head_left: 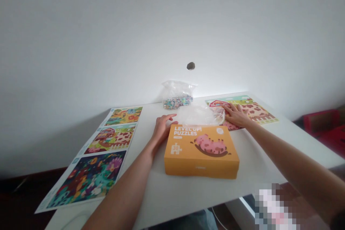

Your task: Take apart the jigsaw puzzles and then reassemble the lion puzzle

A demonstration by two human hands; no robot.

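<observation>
An orange puzzle box (201, 151) marked "Level Up! Puzzles" lies on the white table (172, 194) in front of me. My left hand (162, 127) rests just left of the box's far corner, fingers stretched toward an empty clear plastic bag (201, 115) behind the box. My right hand (237, 115) lies flat, fingers spread, on a finished farm puzzle (253, 109) with a cow and red barn, touching the bag's right edge.
A second clear bag (176, 95) holding colourful puzzle pieces leans against the wall. A long sheet with three picture prints (105, 152) lies along the table's left side. Red objects (323, 124) sit beyond the right edge.
</observation>
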